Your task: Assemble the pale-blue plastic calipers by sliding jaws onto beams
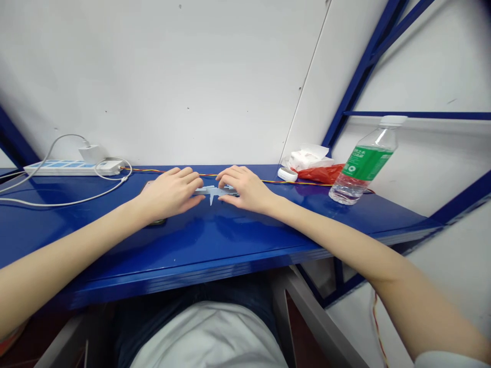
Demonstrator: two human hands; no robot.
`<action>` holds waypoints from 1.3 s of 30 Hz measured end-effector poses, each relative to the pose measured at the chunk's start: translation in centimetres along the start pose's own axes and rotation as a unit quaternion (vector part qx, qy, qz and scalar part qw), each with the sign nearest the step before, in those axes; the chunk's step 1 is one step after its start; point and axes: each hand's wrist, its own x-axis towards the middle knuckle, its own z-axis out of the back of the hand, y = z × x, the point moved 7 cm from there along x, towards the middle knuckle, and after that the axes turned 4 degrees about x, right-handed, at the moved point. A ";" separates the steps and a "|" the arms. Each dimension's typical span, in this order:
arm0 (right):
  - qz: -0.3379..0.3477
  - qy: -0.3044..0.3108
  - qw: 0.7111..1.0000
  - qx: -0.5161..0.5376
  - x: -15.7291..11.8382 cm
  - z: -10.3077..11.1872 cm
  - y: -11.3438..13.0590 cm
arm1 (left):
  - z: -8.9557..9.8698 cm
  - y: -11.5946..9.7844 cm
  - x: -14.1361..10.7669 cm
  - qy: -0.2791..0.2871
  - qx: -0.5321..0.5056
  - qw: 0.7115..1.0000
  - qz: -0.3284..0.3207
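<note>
A light-grey caliper (212, 191) lies level between my two hands, just above or on the blue table; I cannot tell whether it touches. Its pointed jaws show in the gap, one pair pointing toward me. My left hand (172, 190) is closed round the caliper's left end, thumb on the near side. At the other end, my right hand (245, 188) grips it between thumb and fingers. Both ends of the tool are mostly covered by my fingers. Under my left hand and wrist, a phone (157, 222) lies partly hidden on the table.
A power strip (65, 167) with a white charger (92, 153) and cable sits at the left. To the right stand a water bottle (364, 163), a red plastic bag (320, 174), tissues (307, 157) and a small white case (287, 175). A thin wire runs along the wall.
</note>
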 end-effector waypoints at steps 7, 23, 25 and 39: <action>-0.058 -0.035 0.998 0.001 -0.2 0.5 -1.9 | -1.2 1.0 -0.6 0.032 -0.039 0.998 0.034; 0.058 -0.027 0.996 -0.056 -0.1 -0.3 1.9 | -0.9 -0.4 -0.3 0.094 -0.217 0.956 0.172; 0.068 -0.030 0.995 -0.063 -0.1 -0.5 2.2 | -1.1 -0.4 -0.3 0.107 -0.241 0.942 0.207; -0.047 -0.034 0.997 -0.044 -0.3 0.1 -1.9 | -2.6 4.0 -1.8 0.116 -0.148 0.939 0.287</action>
